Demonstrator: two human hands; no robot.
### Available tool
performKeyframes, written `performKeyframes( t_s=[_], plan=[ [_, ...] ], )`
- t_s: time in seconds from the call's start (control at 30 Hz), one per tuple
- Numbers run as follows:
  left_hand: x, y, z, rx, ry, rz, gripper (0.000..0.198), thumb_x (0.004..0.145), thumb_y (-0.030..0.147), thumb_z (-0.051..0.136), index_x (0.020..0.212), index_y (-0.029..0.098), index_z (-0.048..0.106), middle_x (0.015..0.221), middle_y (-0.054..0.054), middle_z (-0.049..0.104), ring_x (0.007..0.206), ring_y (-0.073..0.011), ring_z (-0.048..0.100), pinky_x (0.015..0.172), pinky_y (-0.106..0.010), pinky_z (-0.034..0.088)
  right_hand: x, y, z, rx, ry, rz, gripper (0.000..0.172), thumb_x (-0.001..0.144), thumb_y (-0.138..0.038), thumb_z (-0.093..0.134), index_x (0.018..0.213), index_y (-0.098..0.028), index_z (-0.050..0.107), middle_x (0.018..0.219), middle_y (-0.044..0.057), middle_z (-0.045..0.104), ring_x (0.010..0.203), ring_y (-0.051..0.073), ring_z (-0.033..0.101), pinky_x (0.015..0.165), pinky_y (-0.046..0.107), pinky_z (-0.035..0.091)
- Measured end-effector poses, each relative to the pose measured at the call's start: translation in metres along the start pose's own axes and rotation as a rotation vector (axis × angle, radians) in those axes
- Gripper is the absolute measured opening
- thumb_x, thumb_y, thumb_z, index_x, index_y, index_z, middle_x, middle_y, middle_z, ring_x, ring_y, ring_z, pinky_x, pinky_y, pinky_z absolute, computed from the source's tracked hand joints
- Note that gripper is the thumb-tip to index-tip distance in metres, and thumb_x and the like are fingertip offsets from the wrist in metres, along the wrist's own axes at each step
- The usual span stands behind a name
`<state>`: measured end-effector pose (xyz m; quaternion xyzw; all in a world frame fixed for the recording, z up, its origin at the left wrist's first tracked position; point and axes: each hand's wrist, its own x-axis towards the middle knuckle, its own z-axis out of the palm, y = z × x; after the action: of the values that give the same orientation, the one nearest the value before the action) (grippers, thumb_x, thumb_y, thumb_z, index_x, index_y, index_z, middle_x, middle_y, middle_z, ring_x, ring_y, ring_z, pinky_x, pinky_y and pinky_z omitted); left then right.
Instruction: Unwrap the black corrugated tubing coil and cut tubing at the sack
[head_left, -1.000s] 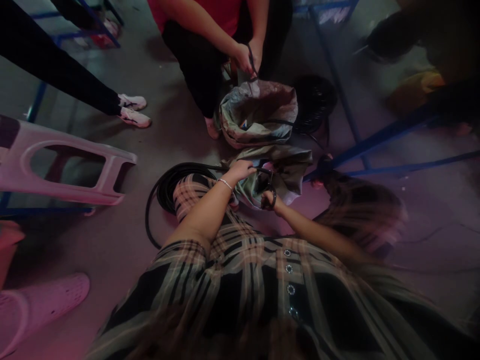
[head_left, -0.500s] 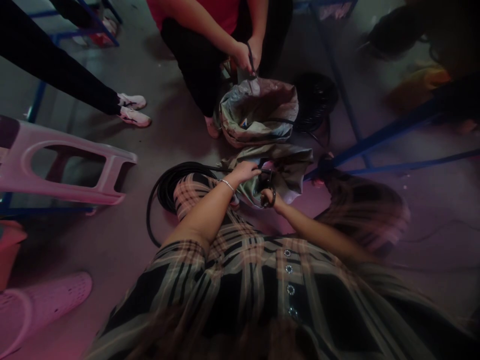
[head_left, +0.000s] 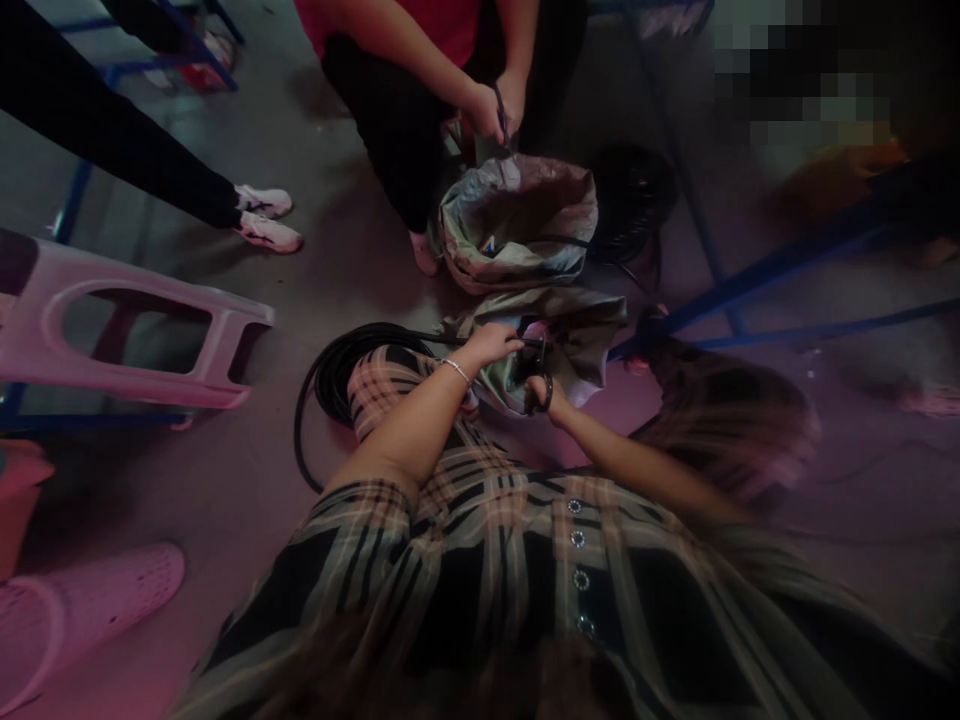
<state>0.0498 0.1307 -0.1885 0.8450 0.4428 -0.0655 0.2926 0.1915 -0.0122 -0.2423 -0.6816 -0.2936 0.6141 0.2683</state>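
Note:
My left hand is closed on a black cable that runs from a coil on the floor at my left knee. My right hand is closed through the black handles of scissors, right beside the cable's end. Both hands work over the mouth of a grey plastic bag lying on the floor in front of me.
Opposite me a person in a red top crouches with scissors over a second open bag; a black cable coil lies beside it. A pale plastic stool stands at left, blue metal bars at right, another person's shoes upper left.
My right hand with the scissors has shifted slightly up toward the cable end. The left hand keeps its grip in place.

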Motion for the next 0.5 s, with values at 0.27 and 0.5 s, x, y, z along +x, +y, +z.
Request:
performKeyframes(
  t_s=[0.27, 0.5],
  plan=[
    [-0.001, 0.0003, 0.0012, -0.032, -0.01, -0.045, 0.033, 0.097, 0.043, 0.06, 0.108, 0.02, 0.08, 0.104, -0.01, 0.077, 0.099, -0.0278, 0.067, 0.083, -0.032, 0.047, -0.0083, -0.0072, 0.0025, 0.077, 0.029, 0.011, 0.014, 0.075, -0.03, 0.053, 0.065, -0.02, 0.055, 0.049, 0.002, 0.055, 0.044, 0.017, 0.055, 0.042, 0.027, 0.035],
    [0.0011, -0.0029, 0.0045, -0.007, 0.0, -0.05, 0.031, 0.096, 0.041, 0.061, 0.11, 0.021, 0.08, 0.106, -0.01, 0.078, 0.104, -0.0285, 0.067, 0.086, -0.032, 0.048, -0.007, -0.0049, 0.0042, 0.076, 0.045, 0.02, 0.015, 0.074, -0.029, 0.055, 0.062, -0.021, 0.054, 0.048, 0.001, 0.053, 0.043, 0.017, 0.054, 0.041, 0.027, 0.035]
  ],
)
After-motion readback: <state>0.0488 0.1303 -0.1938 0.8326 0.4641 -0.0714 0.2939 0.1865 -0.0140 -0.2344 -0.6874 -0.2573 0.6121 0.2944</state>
